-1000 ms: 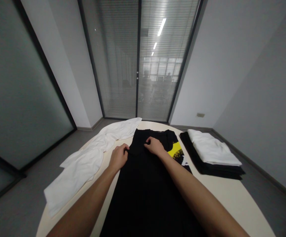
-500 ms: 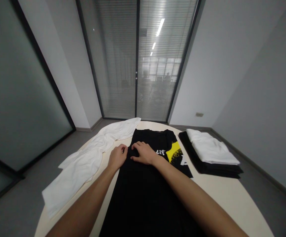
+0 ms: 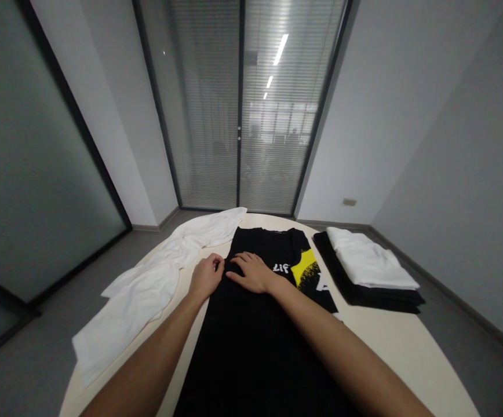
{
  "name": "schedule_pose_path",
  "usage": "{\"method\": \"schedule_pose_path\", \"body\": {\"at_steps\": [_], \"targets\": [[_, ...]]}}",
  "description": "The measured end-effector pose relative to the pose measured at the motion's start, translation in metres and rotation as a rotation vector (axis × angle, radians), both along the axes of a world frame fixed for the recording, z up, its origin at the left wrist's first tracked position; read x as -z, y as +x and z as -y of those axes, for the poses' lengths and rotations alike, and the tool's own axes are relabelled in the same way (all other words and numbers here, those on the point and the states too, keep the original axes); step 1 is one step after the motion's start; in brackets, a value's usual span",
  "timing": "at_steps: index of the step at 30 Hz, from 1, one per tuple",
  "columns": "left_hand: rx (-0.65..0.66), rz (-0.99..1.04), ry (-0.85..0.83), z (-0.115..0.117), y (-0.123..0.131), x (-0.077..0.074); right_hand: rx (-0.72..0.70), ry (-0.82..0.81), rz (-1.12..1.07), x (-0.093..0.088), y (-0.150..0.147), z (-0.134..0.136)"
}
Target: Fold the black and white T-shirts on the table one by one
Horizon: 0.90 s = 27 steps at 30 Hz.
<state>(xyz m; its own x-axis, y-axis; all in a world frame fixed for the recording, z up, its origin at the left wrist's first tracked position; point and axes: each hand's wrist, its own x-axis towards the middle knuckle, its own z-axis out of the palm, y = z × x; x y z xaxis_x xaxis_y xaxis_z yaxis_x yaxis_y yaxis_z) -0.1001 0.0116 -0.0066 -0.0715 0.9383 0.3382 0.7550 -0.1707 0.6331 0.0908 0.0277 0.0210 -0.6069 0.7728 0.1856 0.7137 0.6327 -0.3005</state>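
A black T-shirt (image 3: 255,341) with a yellow patch and white lettering lies on the table, its right side folded over. At its left edge my left hand (image 3: 208,274) is closed, thumb and fingers pinching the cloth. My right hand (image 3: 252,272) rests flat on the shirt beside it, fingers apart and palm down. The shirt's near end runs out of the bottom of the view between my forearms.
A crumpled white garment (image 3: 147,292) lies along the left edge of the pale round table (image 3: 390,341). At right is a folded white garment (image 3: 368,258) on top of folded black cloth (image 3: 382,296). Glass doors (image 3: 238,116) stand beyond.
My right hand's fingers have stretched out and flattened onto the shirt. My left hand has stayed at the shirt's left edge.
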Motion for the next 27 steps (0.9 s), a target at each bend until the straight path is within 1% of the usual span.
{"method": "schedule_pose_path", "body": {"at_steps": [2,4,6,8,11,14,17,21,24,27], "targets": [[-0.007,0.012,-0.001,0.0,0.0,0.0,0.041,-0.018,-0.014,0.005,-0.001,-0.002],[-0.016,0.025,-0.004,0.0,0.0,0.0,0.076,-0.087,-0.006,0.008,-0.002,-0.005],[-0.021,0.034,-0.008,0.0,0.001,0.0,0.082,-0.174,0.029,0.009,-0.002,-0.007],[-0.028,0.039,-0.013,0.0,0.001,0.0,0.073,-0.201,0.045,0.008,-0.001,-0.008],[-0.037,0.05,-0.02,-0.001,0.0,0.001,0.054,-0.18,0.033,0.004,0.002,-0.008],[-0.038,0.057,-0.027,-0.001,0.0,0.0,0.022,-0.132,-0.024,0.002,0.007,-0.011],[-0.041,0.058,-0.035,0.0,0.0,-0.001,-0.04,-0.05,-0.078,0.004,0.013,-0.017],[-0.049,0.062,-0.051,0.001,0.0,-0.004,-0.108,0.013,-0.113,0.008,0.019,-0.022],[-0.036,0.075,-0.068,0.001,0.0,-0.005,-0.077,0.063,-0.192,0.011,0.02,-0.02],[0.023,0.074,-0.066,0.001,-0.002,-0.003,-0.012,0.099,-0.195,0.012,0.02,-0.019]]}}
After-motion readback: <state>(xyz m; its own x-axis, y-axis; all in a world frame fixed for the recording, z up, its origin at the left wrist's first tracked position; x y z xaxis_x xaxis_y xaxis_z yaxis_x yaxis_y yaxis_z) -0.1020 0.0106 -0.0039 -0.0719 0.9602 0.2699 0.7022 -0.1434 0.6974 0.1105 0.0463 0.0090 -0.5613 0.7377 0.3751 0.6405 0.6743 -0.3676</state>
